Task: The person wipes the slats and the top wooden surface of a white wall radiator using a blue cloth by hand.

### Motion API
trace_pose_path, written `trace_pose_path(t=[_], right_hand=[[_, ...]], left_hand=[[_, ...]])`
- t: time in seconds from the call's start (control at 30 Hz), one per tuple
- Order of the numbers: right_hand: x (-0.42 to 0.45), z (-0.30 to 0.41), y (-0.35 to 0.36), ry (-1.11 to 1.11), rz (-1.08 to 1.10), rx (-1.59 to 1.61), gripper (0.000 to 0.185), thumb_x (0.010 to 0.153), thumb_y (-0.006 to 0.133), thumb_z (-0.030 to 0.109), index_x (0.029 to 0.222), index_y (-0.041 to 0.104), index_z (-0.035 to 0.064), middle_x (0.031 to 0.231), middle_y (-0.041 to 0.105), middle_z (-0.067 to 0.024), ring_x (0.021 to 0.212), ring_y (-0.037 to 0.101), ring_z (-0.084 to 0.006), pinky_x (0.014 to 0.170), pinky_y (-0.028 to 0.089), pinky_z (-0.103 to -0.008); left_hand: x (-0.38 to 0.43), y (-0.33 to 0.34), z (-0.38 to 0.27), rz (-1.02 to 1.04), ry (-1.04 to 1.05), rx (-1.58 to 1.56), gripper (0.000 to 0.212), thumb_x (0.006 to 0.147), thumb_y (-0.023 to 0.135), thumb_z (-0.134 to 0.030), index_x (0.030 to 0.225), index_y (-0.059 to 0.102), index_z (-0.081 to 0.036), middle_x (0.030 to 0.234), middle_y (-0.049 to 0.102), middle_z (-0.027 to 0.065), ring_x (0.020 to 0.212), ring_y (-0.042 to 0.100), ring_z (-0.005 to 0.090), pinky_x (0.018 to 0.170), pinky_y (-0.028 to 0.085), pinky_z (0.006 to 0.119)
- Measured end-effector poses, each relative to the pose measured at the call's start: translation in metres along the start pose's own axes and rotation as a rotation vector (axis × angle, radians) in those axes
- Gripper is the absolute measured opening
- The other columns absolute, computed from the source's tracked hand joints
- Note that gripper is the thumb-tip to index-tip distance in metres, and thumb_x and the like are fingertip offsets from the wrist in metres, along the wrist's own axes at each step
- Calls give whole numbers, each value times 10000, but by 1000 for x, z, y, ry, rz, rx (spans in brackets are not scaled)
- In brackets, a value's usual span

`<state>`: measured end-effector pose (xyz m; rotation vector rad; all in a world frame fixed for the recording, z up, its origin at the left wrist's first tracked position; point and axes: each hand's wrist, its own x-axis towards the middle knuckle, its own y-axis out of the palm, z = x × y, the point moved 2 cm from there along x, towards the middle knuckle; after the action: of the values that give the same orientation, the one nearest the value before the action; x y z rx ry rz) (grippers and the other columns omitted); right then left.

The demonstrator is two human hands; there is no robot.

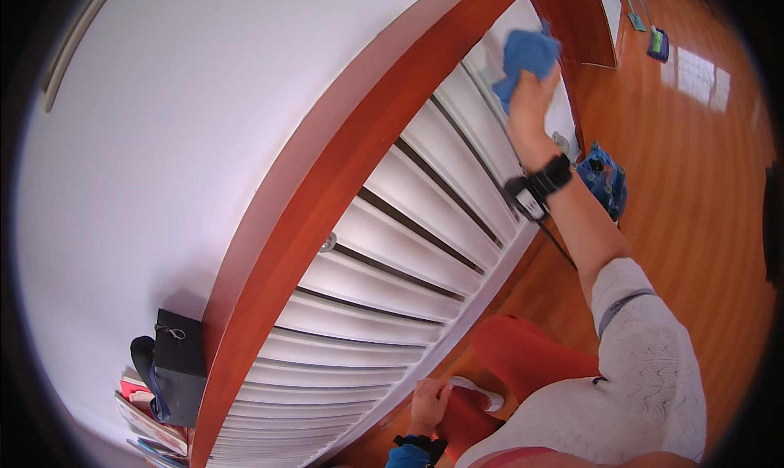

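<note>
My right hand (534, 113) grips a crumpled blue cloth (528, 54), slightly blurred, against the white end part of a slatted radiator cover (392, 247). A black strap with a small device (533, 192) is around that wrist, and a cable runs from it. Lower down, my left hand (429, 402) rests by my knee in red trousers (465, 416), beside the cover's lower edge. No object shows in it, and its fingers are partly hidden. Along the slats' upper side runs a red-brown wooden ledge (318, 180). A round metal knob (329, 242) sits beneath the ledge.
A black box (179, 367) and several books or papers (150, 419) stand by the ledge, against the white wall (153, 162). On the glossy wooden floor (667, 192) is a blue bag of bottles (603, 177). Farther off are a purple mop (658, 45) and a green-headed tool (637, 21).
</note>
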<state>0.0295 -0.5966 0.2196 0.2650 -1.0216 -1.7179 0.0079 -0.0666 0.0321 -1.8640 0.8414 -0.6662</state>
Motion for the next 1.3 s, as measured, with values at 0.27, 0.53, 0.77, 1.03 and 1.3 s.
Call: trace_pose_path(t=[0.27, 0.53, 0.77, 1.03, 1.3], right_hand=[[-30, 12, 38, -361, 360, -438, 518, 864, 530, 301, 1313, 379, 91, 1391, 292, -219, 1296, 235, -398, 1026, 192, -516], [-39, -24, 12, -379, 359, -456, 423, 889, 481, 266, 1289, 448, 132, 1380, 369, -155, 1272, 304, -388, 1017, 226, -515], [-57, -61, -40, -214, 295, -480, 418, 851, 489, 198, 1250, 467, 77, 1289, 457, -157, 1223, 387, -322, 1011, 282, -414], [-87, -151, -128, 44, 228, -478, 331, 896, 450, 223, 1153, 482, 17, 1131, 524, -187, 1057, 476, -362, 908, 366, -391], [-125, -179, -172, 211, 27, -535, 297, 899, 449, 247, 1063, 542, 17, 1010, 575, -218, 955, 524, -399, 835, 401, -423]], left_hand=[[-2, 2, 9, -47, -1, 32, 148, 807, 616, -190, 753, 616, -52, 749, 586, 119, 783, 533, 331, 725, 417, 414], [-13, 0, 13, -19, -61, 29, 129, 798, 606, -165, 741, 608, -49, 745, 593, 123, 760, 538, 341, 716, 416, 426], [-13, -2, 13, -13, -50, 56, 112, 786, 613, -150, 735, 608, -50, 745, 594, 120, 748, 535, 342, 705, 410, 421], [-9, -2, 15, -4, -29, 29, 119, 781, 620, -160, 734, 613, -51, 755, 605, 113, 748, 538, 335, 696, 411, 423], [-9, -2, 10, -27, -32, 52, 155, 800, 614, -196, 748, 626, -50, 748, 601, 109, 753, 544, 323, 681, 417, 411]])
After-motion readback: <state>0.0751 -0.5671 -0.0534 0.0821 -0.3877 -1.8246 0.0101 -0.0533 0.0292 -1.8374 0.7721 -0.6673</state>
